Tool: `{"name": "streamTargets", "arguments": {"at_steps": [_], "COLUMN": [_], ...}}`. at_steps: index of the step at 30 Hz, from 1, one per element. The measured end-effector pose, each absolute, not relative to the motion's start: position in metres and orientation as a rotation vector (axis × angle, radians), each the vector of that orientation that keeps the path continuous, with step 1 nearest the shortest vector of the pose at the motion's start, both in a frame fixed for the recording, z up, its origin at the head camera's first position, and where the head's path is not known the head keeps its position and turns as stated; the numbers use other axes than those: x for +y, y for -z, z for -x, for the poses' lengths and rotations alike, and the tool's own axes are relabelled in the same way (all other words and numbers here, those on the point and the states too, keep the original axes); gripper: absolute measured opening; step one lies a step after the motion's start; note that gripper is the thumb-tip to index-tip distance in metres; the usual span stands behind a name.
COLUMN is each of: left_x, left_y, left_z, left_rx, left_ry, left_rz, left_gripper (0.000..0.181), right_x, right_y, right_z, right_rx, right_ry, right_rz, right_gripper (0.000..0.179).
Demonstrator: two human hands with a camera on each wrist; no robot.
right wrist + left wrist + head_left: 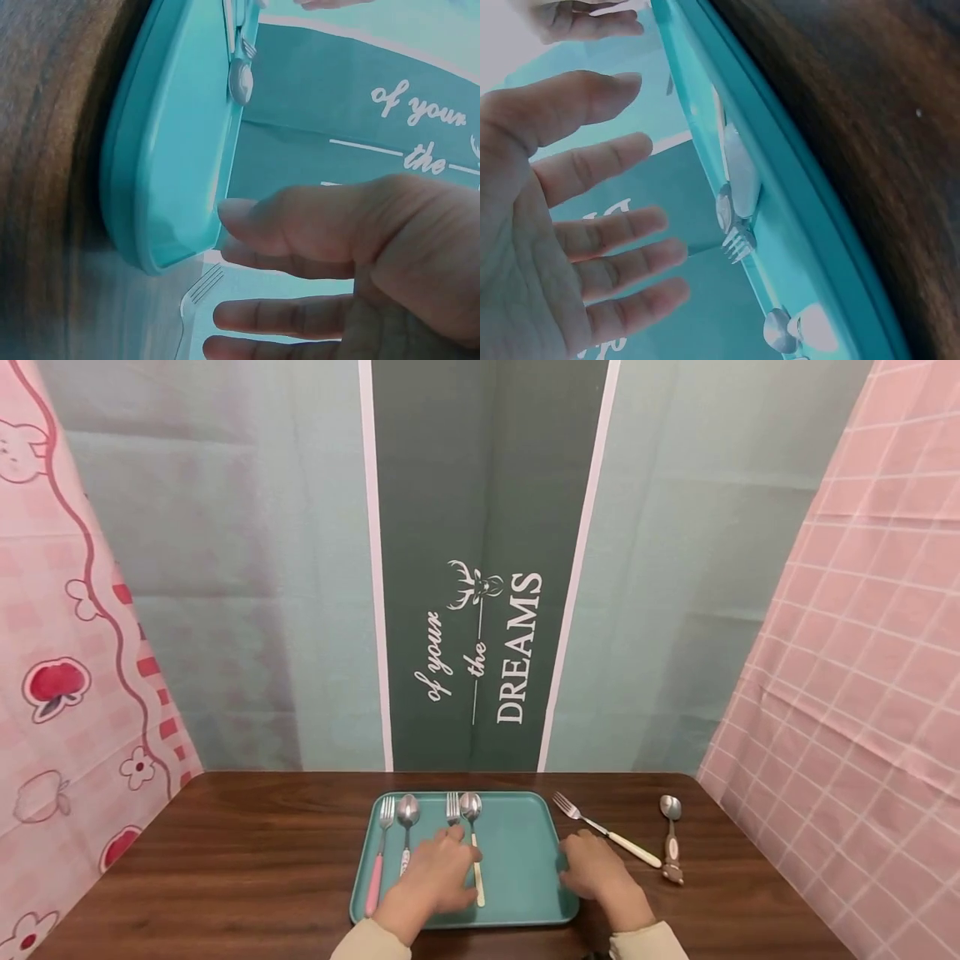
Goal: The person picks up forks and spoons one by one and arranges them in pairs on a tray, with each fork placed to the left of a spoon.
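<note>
A teal tray (521, 860) lies on the table, holding a pink-handled fork (375, 878), a spoon with a patterned handle (408, 814), a second fork (452, 806) and a cream-handled spoon (478, 872). Over the tray's middle is my left hand (441, 870), covering the second fork's handle; the left wrist view shows its fingers spread and holding nothing. Beside the tray's right edge hovers my right hand (598, 867), fingers loosely extended, palm without any object. Right of the tray, a cream-handled fork (633, 850) lies slanted, its tines (202, 283) visible in the right wrist view.
At the far right of the wooden table (247, 860) lies a spoon with a brown, animal-shaped handle (672, 852). A green and grey printed curtain (487, 485) hangs behind the table, with pink cloths (847, 652) on both sides.
</note>
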State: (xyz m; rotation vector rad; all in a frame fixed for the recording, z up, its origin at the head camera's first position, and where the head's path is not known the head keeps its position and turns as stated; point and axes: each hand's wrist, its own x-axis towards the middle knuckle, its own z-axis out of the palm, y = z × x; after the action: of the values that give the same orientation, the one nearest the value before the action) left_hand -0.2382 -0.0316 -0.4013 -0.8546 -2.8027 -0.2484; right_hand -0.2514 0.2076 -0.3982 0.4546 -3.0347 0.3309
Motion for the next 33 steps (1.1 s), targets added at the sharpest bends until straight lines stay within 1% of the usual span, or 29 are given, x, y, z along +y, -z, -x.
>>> {"name": "streamTargets", "arguments": {"at_steps": [3, 8, 20, 28, 33], "left_x": [-0.037, -0.043, -0.068, -0.085, -0.1], "left_y": [0.399, 0.4, 0.398, 0.401, 0.401], "left_z": [0.234, 0.233, 0.233, 0.228, 0.228], "left_rx": [-2.784, -2.786, -2.817, -2.854, -2.883], "left_ry": [0.179, 0.208, 0.241, 0.303, 0.341], "left_rz": [0.833, 0.799, 0.721, 0.675, 0.611], "left_gripper": [0.033, 0.034, 0.035, 0.035, 0.037], "right_x": [0.204, 0.205, 0.231, 0.25, 0.264], "right_y": [0.397, 0.399, 0.407, 0.408, 0.411], "right_z": [0.252, 0.253, 0.268, 0.275, 0.278], "right_rx": [-3.064, -3.104, -3.055, -3.045, -3.018], "right_ry": [-0.313, -0.314, -0.302, -0.23, -0.212], "right_rz": [-0.427, -0.377, -0.358, -0.338, -0.349], "right_gripper": [0.027, 0.032, 0.025, 0.033, 0.03]}}
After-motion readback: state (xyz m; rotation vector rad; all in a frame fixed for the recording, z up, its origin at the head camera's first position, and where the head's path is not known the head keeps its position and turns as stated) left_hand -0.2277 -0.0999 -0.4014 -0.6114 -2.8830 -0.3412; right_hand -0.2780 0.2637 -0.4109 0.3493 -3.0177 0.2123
